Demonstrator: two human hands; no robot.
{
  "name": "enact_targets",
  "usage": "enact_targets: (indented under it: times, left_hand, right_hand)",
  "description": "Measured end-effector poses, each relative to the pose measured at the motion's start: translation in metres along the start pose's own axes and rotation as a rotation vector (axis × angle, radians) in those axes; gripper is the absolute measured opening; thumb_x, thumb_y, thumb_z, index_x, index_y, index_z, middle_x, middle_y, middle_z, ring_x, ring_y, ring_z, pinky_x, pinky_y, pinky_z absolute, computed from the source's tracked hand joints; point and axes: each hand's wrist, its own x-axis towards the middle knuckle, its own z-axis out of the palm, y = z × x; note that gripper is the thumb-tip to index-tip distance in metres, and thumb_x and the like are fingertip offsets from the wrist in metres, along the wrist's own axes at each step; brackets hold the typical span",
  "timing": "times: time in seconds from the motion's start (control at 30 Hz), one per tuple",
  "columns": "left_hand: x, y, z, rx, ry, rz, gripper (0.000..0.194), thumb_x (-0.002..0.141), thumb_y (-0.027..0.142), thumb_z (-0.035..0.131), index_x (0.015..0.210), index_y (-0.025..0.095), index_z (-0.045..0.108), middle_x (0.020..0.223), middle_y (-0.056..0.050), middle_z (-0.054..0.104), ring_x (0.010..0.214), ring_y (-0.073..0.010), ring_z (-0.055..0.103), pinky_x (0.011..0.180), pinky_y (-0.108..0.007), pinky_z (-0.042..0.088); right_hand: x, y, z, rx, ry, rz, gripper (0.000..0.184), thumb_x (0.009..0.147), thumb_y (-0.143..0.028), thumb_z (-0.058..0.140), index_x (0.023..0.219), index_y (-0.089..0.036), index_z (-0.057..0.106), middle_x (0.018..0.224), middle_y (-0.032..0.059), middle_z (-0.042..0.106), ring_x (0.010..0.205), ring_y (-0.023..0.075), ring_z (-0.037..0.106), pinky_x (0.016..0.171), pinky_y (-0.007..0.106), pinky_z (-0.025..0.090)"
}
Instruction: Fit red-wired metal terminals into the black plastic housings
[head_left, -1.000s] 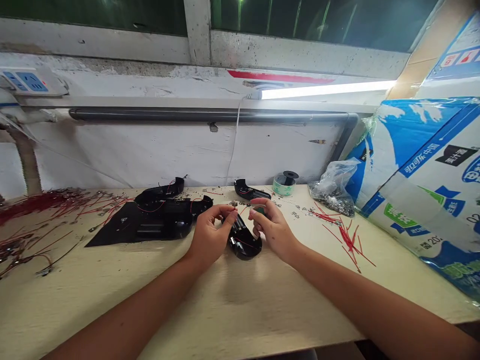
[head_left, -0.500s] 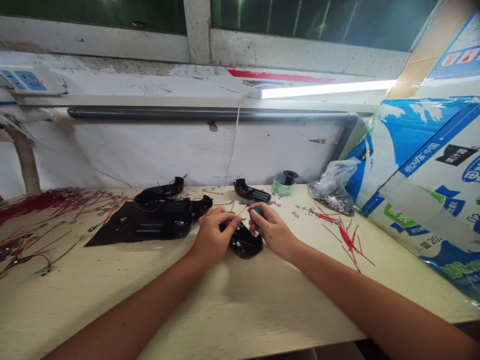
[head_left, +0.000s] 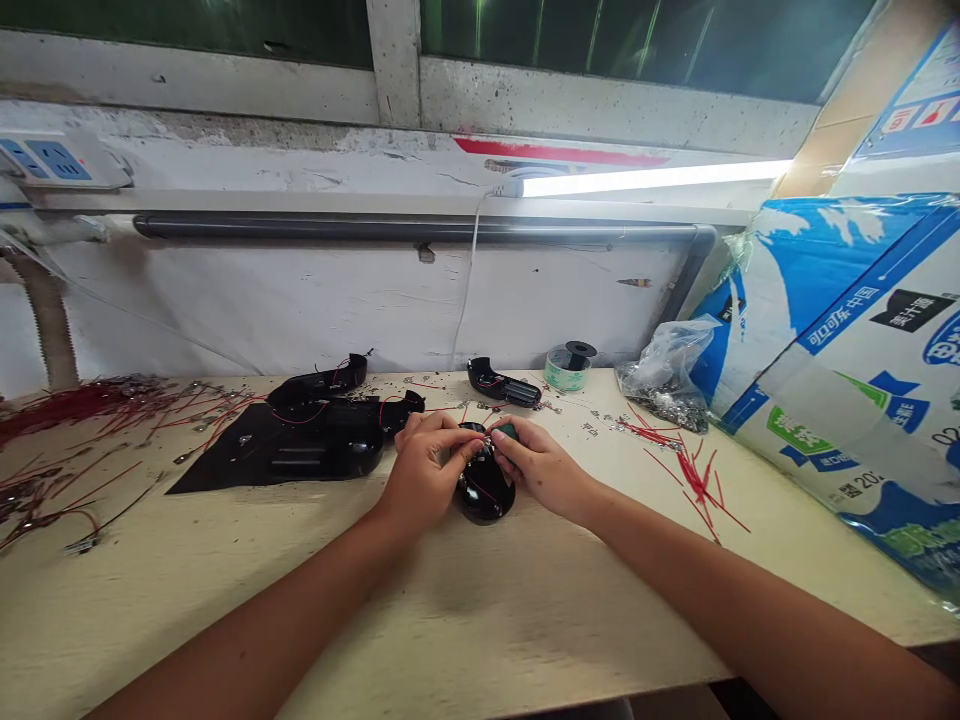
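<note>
A curved black plastic housing point(head_left: 486, 495) with a thin red wire inside lies between my hands on the table. My left hand point(head_left: 429, 465) is closed at its upper left, with thumb and index finger pinched together at that end. Small shiny metal bits show by those fingertips. My right hand point(head_left: 544, 465) is closed around a small dark green object point(head_left: 508, 432), mostly covered by the fingers, so its kind is unclear. The fingertips of both hands almost meet above the housing's upper end.
More black housings point(head_left: 326, 440) lie at left, some on a black sheet point(head_left: 217, 465); another housing point(head_left: 504, 385) sits behind my hands. Red wires point(head_left: 697, 475) are scattered on both sides. Tape point(head_left: 566, 372), a bag of metal parts point(head_left: 666, 385) and a large blue-white carton point(head_left: 847, 370) stand at right.
The black housing has turned more upright and shifted slightly left. My right hand has moved left with the green object, bringing its fingertips up to those of my left hand.
</note>
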Motion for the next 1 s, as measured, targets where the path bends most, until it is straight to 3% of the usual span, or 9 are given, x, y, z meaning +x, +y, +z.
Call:
enact_targets:
  times: [0.2,0.37,1.0]
  left_hand:
    - [0.0001,-0.0005,0.0012,0.076,-0.015,-0.061,0.017,0.087,0.036,0.065,0.085,0.028,0.079,0.09,-0.004,0.071,0.102,-0.0286,0.052,0.092,-0.045,0.032]
    - [-0.0016,-0.0014,0.0036,0.124,-0.029,-0.027,0.015,0.087,0.033,0.065,0.082,0.028,0.078,0.09,-0.004,0.071,0.1,-0.0282,0.052,0.092,-0.046,0.031]
    - [-0.0022,-0.0016,0.0002,0.148,-0.068,-0.019,0.019,0.087,0.035,0.064,0.077,0.027,0.078,0.086,-0.005,0.069,0.098,-0.0279,0.054,0.091,-0.045,0.033]
  right_hand:
    - [-0.0033,0.0001,0.0006,-0.097,-0.002,-0.029,0.04,0.089,-0.06,0.059,0.083,-0.022,0.049,0.067,-0.0048,0.046,0.058,0.0122,0.036,0.054,0.028,0.029]
    - [-0.0046,0.0027,0.002,-0.21,0.045,-0.086,0.041,0.095,-0.059,0.051,0.079,-0.022,0.048,0.069,-0.0027,0.049,0.063,0.0143,0.042,0.06,0.029,0.035]
    - [-0.0037,-0.0057,-0.0059,-0.258,-0.051,-0.02,0.05,0.081,-0.067,0.066,0.071,-0.019,0.059,0.065,0.0012,0.059,0.058,0.0142,0.049,0.053,0.028,0.036]
